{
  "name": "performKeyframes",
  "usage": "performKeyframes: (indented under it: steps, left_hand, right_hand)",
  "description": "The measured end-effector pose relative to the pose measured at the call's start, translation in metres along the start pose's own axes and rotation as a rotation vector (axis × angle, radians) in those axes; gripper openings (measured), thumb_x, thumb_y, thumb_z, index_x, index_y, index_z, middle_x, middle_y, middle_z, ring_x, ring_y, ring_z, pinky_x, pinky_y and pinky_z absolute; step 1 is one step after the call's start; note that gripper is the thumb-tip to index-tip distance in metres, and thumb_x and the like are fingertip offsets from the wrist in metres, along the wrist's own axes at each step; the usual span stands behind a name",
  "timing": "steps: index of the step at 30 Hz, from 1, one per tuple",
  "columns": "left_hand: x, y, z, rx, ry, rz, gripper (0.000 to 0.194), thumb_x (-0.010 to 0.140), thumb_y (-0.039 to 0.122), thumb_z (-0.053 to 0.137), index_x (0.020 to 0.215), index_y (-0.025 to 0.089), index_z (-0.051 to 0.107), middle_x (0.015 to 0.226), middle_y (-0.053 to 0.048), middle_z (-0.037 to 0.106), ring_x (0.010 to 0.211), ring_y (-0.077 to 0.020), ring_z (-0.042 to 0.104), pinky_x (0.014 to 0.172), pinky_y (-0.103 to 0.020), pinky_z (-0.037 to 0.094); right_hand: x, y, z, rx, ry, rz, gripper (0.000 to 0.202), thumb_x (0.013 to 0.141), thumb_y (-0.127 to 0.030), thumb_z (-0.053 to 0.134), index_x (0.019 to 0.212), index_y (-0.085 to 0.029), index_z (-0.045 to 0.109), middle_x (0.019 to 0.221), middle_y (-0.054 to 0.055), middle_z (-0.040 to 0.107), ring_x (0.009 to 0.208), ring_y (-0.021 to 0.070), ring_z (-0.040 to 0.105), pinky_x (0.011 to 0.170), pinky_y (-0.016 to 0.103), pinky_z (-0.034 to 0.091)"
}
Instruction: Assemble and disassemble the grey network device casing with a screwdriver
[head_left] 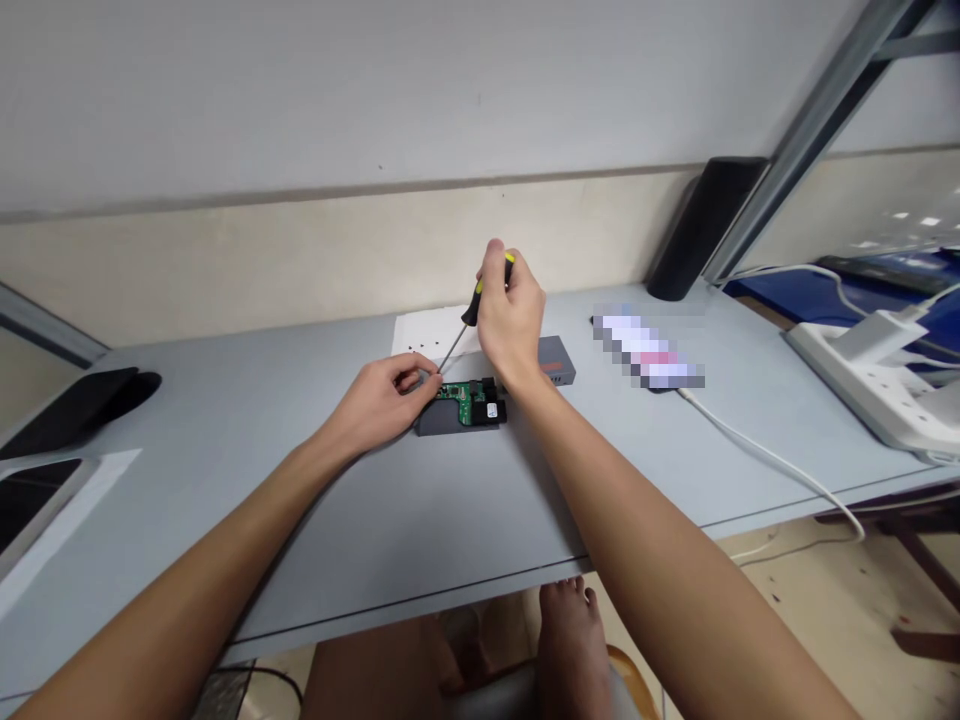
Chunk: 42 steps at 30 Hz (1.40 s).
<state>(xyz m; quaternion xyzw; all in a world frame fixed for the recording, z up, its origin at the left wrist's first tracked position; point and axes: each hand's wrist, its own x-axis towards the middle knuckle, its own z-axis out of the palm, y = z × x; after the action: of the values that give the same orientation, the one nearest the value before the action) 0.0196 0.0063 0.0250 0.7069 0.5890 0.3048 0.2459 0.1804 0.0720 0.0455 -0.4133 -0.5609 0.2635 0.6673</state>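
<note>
A green circuit board with black connectors lies in a dark grey case half on the grey desk. My right hand is wrapped round the black and yellow handle of a screwdriver, which slants down to the left with its tip at the board's upper left corner. My left hand is at the left end of the board, thumb and forefinger pinched around the screwdriver's tip; anything else between them is too small to make out. Behind, several tiny dark screws lie on white paper.
A grey box sits just right of my right wrist. Farther right are a phone with a white cable, a black cylinder and a white power strip. A tablet lies at the left.
</note>
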Motion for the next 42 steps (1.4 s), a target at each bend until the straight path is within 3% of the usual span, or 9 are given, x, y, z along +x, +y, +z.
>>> performKeyframes:
  steps: [8,15,18,22,30,42]
  left_hand:
    - [-0.001,0.002,-0.002,-0.041,0.003,0.008,0.031,0.085,0.050,0.060,0.085,0.021,0.071,0.062,0.004,0.039,0.060,-0.0154,0.038,0.059,-0.028,0.030]
    - [-0.002,0.002,-0.003,-0.048,-0.008,0.031,0.032,0.087,0.050,0.061,0.093,0.021,0.072,0.064,0.004,0.041,0.062,-0.0154,0.040,0.061,-0.028,0.032]
    - [-0.001,0.003,-0.007,-0.036,-0.054,0.023,0.031,0.088,0.045,0.059,0.101,0.021,0.073,0.063,0.006,0.038,0.059,-0.0153,0.039,0.060,-0.028,0.034]
    - [0.001,0.001,-0.012,0.027,-0.009,-0.040,0.034,0.089,0.035,0.048,0.108,0.020,0.072,0.063,0.004,0.045,0.056,-0.0164,0.040,0.057,-0.029,0.034]
    - [-0.001,0.000,-0.009,0.145,-0.043,-0.040,0.032,0.088,0.030,0.042,0.094,0.022,0.072,0.070,-0.001,0.061,0.062,-0.0200,0.051,0.061,-0.030,0.037]
    - [-0.002,0.002,-0.007,0.151,-0.016,-0.029,0.028,0.092,0.028,0.040,0.098,0.023,0.067,0.064,0.002,0.056,0.058,-0.0196,0.050,0.060,-0.031,0.037]
  right_hand:
    - [0.001,-0.002,-0.002,0.016,0.048,0.018,0.047,0.107,-0.061,0.036,0.080,-0.025,0.047,0.071,-0.004,0.043,0.066,0.0126,0.055,0.072,0.031,0.052]
    - [0.003,0.002,-0.001,0.009,0.000,0.028,0.051,0.107,-0.067,0.031,0.089,-0.025,0.054,0.074,-0.001,0.043,0.078,0.0169,0.061,0.074,0.032,0.052]
    - [0.002,0.002,-0.001,0.004,-0.004,0.037,0.050,0.106,-0.068,0.034,0.086,-0.025,0.051,0.073,-0.001,0.044,0.074,0.0163,0.059,0.072,0.032,0.050]
    - [-0.004,-0.003,-0.001,-0.047,-0.019,0.008,0.049,0.106,-0.066,0.037,0.077,-0.026,0.042,0.072,-0.002,0.048,0.069,0.0148,0.055,0.073,0.033,0.048]
    - [-0.011,-0.003,0.002,-0.105,-0.113,-0.056,0.045,0.107,-0.062,0.041,0.079,-0.027,0.045,0.068,-0.003,0.050,0.065,0.0155,0.053,0.076,0.033,0.049]
    - [-0.014,-0.007,0.004,-0.140,-0.140,-0.128,0.047,0.108,-0.062,0.037,0.078,-0.027,0.042,0.064,-0.004,0.046,0.062,0.0153,0.050,0.071,0.033,0.044]
